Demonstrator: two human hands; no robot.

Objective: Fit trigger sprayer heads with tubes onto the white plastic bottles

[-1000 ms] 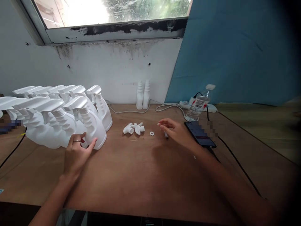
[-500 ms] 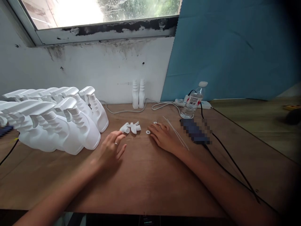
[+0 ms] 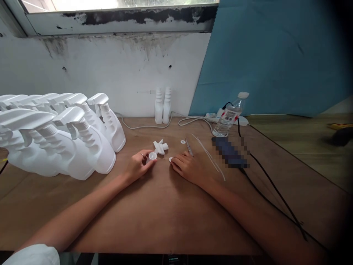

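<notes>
My left hand (image 3: 139,163) is closed round a white screw cap (image 3: 152,156), its open end turned up toward me. Just beyond it on the table lie white plastic trigger parts (image 3: 160,147). My right hand (image 3: 187,167) rests low over the table, fingertips closed on the edge of a flat white washer (image 3: 170,159). A second white washer (image 3: 183,142) lies farther back. Beside it is a slim grey pointed tool (image 3: 189,148), its near end close to my right knuckles. Thin white tubes (image 3: 207,154) lie to the right of that hand.
Several white spray bottles (image 3: 102,154) stand in rows at the left. Two small white bottles (image 3: 162,106) stand by the wall. A clear water bottle (image 3: 227,119), a power strip (image 3: 242,120), a blurred dark object (image 3: 230,152) and black cables (image 3: 270,186) occupy the right side.
My left hand has picked up the white cap and drawn it toward me. My right hand has moved back slightly, uncovering the pointed tool and bringing its fingertips onto the nearer washer.
</notes>
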